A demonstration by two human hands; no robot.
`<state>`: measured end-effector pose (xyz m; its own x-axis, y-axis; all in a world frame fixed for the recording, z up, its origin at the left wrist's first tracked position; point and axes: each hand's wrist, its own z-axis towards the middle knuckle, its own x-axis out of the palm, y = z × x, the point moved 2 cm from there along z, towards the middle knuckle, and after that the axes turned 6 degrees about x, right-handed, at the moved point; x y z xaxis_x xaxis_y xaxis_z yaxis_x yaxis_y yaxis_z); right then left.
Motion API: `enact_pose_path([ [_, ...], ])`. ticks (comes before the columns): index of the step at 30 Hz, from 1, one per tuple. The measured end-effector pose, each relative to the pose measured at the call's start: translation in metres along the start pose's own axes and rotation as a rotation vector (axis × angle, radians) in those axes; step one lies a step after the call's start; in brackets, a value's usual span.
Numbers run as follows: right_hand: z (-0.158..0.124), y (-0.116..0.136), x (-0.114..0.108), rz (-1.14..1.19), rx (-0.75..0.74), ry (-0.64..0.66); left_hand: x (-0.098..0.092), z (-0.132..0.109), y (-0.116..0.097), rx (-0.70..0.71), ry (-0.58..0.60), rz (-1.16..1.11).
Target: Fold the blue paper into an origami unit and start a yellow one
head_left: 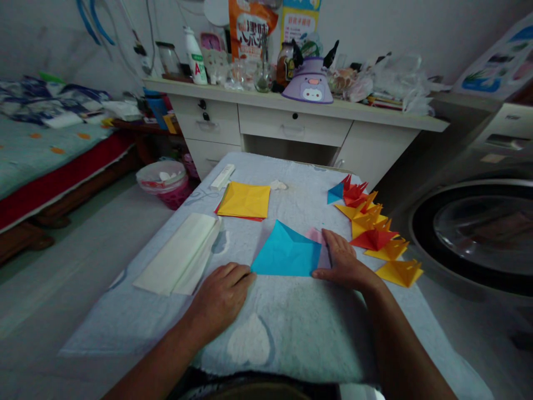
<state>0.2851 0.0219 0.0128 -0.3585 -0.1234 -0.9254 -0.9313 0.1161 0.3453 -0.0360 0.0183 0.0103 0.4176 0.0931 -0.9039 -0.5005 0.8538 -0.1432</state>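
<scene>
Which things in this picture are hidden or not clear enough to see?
- Head view: the pink sheet is mostly hidden under the blue folded paper and the right hand.
- The red sheets show only an edge beneath the yellow sheet.
- Left hand: its fingertips are curled under.
- Desk labels are too small.

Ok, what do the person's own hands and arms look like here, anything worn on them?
Both are bare: the left hand and right hand show no gloves, and no rings or watch that I can make out. The forearms are uncovered as far as the bottom edge of the view, with no sleeves, bands or markings visible.
</scene>
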Motion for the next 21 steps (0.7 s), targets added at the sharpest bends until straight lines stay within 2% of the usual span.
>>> enact_pose_path([
  [6,-0.002,0.001,-0.004,0.001,0.002,0.045,-0.003,0.003,-0.002,-0.039,-0.046,0.011],
  [9,-0.002,-0.001,-0.004,0.010,-0.030,0.023,-0.004,0.001,-0.001,-0.077,-0.051,-0.008],
  [12,0.001,-0.003,-0.003,0.093,-0.054,-0.065,-0.006,-0.002,0.002,-0.143,-0.095,-0.067],
  [17,0.006,0.005,-0.006,0.391,0.018,-0.298,-0.010,-0.003,0.007,-0.207,-0.156,-0.138],
  [21,0.003,0.019,-0.010,0.469,-0.068,-0.441,-0.008,-0.002,0.008,-0.230,-0.142,-0.161],
])
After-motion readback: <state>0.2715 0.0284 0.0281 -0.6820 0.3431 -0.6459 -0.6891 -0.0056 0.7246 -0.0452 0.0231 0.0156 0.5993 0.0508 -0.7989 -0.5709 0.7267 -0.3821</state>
